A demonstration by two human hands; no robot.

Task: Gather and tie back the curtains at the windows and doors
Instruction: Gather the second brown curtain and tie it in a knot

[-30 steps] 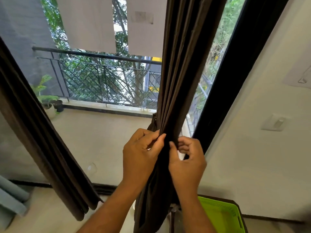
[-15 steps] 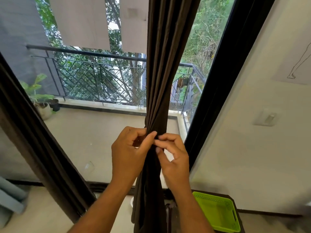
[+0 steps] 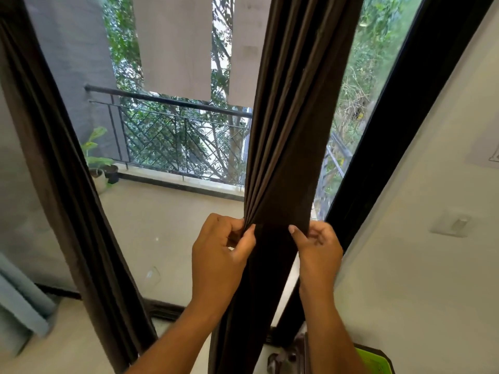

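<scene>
A dark brown curtain (image 3: 291, 125) hangs gathered in pleats down the middle of a glass balcony door. My left hand (image 3: 218, 255) pinches its left edge at about waist height. My right hand (image 3: 318, 249) pinches its right edge at the same height, a hand's width away. The fabric between my hands is pulled flat, and below them it hangs loose to the floor. A second dark curtain (image 3: 67, 184) hangs slanted at the left side of the door. I see no tie-back band.
The black door frame (image 3: 391, 147) runs up right of the curtain, next to a white wall with a switch (image 3: 456, 225). A green basket (image 3: 375, 363) sits at the bottom right. Outside are a balcony railing (image 3: 172, 103) and potted plants (image 3: 100, 168).
My hands have moved apart on the curtain, spreading the fabric between them. Half a second ago their fingertips met at one bunched spot.
</scene>
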